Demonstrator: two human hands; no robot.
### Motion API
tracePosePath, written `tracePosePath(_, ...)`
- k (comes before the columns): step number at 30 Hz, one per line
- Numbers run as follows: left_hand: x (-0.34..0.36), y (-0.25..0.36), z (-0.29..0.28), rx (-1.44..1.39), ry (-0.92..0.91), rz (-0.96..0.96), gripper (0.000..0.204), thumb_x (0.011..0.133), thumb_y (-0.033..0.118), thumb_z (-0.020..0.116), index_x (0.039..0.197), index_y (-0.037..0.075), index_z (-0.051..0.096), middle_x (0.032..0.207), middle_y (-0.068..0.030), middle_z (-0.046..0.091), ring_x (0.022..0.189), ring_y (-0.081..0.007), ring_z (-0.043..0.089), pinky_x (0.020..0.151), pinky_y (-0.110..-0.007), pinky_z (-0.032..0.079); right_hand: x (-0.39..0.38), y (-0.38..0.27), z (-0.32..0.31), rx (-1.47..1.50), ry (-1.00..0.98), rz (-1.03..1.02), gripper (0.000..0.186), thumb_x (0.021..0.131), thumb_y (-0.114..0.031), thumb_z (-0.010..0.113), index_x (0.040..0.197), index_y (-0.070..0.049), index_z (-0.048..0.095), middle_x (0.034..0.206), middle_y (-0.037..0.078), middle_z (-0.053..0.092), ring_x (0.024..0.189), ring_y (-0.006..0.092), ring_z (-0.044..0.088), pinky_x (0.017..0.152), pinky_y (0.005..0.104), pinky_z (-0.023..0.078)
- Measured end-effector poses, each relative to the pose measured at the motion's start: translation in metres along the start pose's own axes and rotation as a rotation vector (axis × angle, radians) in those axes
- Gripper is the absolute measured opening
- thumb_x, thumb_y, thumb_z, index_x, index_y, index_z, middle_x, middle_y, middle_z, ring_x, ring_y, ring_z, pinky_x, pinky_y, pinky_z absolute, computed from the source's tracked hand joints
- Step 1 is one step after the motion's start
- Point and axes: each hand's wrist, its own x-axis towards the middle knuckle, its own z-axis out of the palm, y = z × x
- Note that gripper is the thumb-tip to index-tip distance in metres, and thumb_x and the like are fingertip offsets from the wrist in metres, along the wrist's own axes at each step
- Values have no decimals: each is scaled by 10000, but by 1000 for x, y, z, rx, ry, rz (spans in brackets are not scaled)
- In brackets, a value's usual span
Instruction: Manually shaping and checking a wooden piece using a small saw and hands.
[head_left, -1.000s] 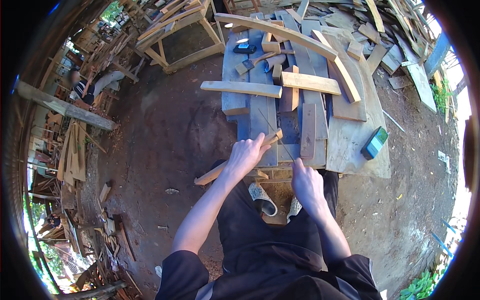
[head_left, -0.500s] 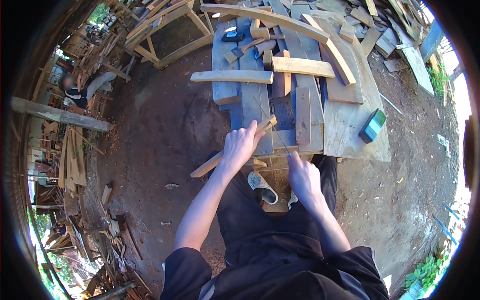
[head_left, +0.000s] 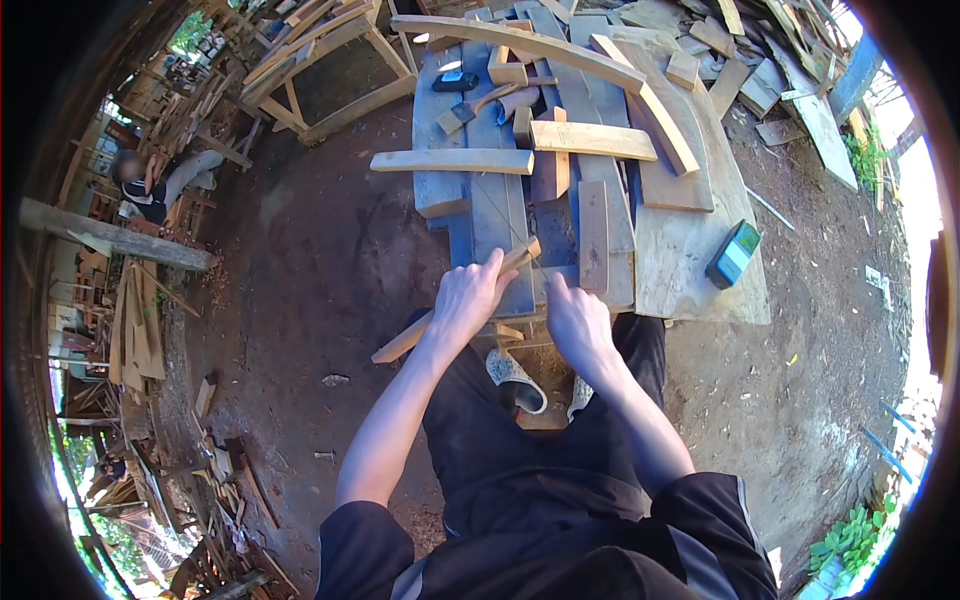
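My left hand (head_left: pixel 465 300) is closed around a narrow, slightly curved wooden piece (head_left: pixel 398 340), which slants from beside my left thigh up to the near edge of the workbench. My right hand (head_left: pixel 580 325) is closed on the near end of a long, thin, dark file-like tool (head_left: pixel 503 212); its handle is hidden in my fingers. The tool lies slantwise across the upper end of the wooden piece, just beyond my left fingers, and its far tip points away to the left over the bench.
On the plank workbench (head_left: pixel 655 290) lie several cut boards, a pale curved strip (head_left: pixel 450 161), a long curved beam (head_left: pixel 520 38), a brush (head_left: pixel 475 108), a black device (head_left: pixel 455 81) and a green-blue box (head_left: pixel 735 255). A wooden frame (head_left: pixel 345 115) stands far left. Further left, a person (head_left: pixel 150 190) sits among timber.
My right hand has pushed the thin tool forward and to the left across the wooden piece. My left hand keeps its hold. The whole view has shifted slightly.
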Motion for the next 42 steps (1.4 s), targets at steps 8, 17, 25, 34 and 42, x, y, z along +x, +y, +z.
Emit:
tracePosePath(8,4,-5,-4,-24,-44,-51,376,962,373,649,1079,21,587,646,-229,651,641,-416,677,534,-511,541,-16,-1,6,25,-2,49,153,1004,-173,520,961,-26,522,640,209,653,594,395,674,515,488,533)
tracePosePath(17,3,-2,-5,0,-43,-1,371,959,358,660,1099,21,595,639,-231,649,628,-408,679,535,-492,546,-114,10,-47,40,-113,96,109,977,-131,540,950,-30,511,642,182,641,571,378,657,484,470,510)
tracePosePath(25,6,-9,-5,-15,-55,42,349,968,364,646,1071,38,578,650,-221,655,643,-417,678,545,-503,545,-15,0,-4,0,10,-5,138,984,-146,521,960,-11,535,653,207,654,628,391,691,521,487,549)
tracePosePath(34,8,-9,-4,20,-47,-35,372,961,413,638,1032,57,554,665,-231,659,665,-434,676,559,-528,542,-32,3,9,26,-5,67,130,1001,-165,509,975,-38,522,665,206,661,611,395,683,525,484,548)
tracePosePath(42,3,-5,-5,4,-75,16,379,958,399,652,1055,42,570,715,-248,673,706,-447,675,593,-541,543,-130,22,-30,128,-25,129,135,1012,-160,517,938,-47,506,630,193,626,587,408,642,503,502,494)
